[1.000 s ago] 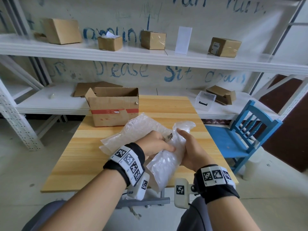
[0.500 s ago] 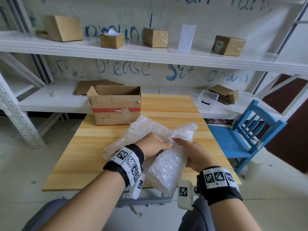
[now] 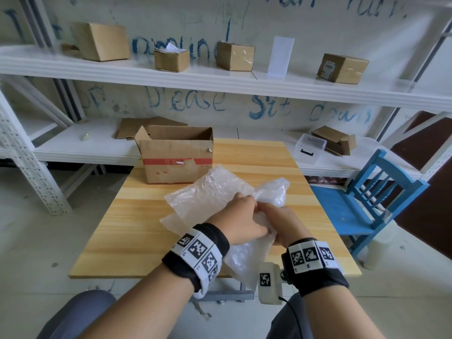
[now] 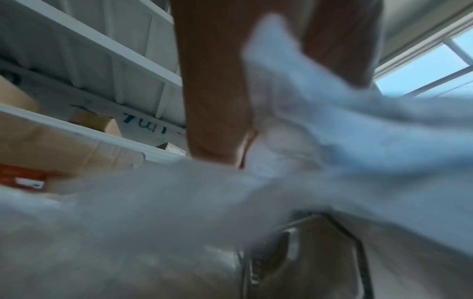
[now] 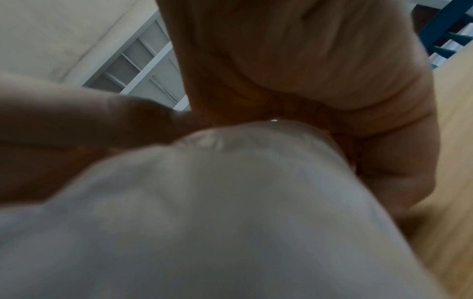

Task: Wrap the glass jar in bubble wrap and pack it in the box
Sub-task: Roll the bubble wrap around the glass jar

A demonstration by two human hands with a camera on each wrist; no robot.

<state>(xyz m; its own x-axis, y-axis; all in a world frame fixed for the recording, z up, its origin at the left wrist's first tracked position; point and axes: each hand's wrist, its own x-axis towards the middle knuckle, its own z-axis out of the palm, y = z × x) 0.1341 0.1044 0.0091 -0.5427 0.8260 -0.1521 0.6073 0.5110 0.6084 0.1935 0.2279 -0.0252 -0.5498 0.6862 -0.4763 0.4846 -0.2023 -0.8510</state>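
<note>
Wrapping underway | both hands, left hand point(image 3: 241, 216) and right hand point(image 3: 285, 222), grasping bubble wrap point(image 3: 210, 194) at frame centre | jar hidden | box point(image 3: 177, 162) unpacked

clear bubble wrap point(image 3: 215, 192); brown box point(image 3: 176, 160), red tape band; blue chair point(image 3: 367, 201); light wood table point(image 3: 151, 216).

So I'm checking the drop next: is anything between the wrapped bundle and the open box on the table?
Nothing visible. Both hands hold the bubble wrap bundle just in front of the box; only bare table lies between, and its flaps are open.
</note>
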